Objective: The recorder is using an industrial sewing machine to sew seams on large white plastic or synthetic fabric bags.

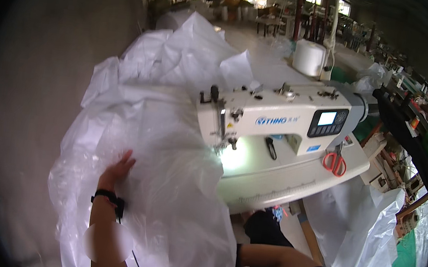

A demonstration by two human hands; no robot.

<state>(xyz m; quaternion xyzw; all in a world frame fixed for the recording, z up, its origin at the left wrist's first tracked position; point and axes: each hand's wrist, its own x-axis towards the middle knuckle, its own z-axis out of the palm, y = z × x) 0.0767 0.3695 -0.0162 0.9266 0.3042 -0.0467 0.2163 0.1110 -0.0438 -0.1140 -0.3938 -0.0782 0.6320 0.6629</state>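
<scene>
A large, crumpled sheet of translucent white plastic drapes over the left of the sewing machine's table and hangs toward me. On its left part rests my left hand, fingers stretched out and apart, gripping nothing. My right forearm reaches in from the lower right. Its hand is hidden behind the plastic sheet's lower edge, so its fingers do not show. Beyond the sheet stands a white sewing machine, its lamp lighting the needle area, where the sheet's edge lies close by.
Red-handled scissors and a small black tool lie on the machine table. Behind the machine stands a white thread cone. More white sheeting hangs at right, near a cluttered rack. A wall rises at left.
</scene>
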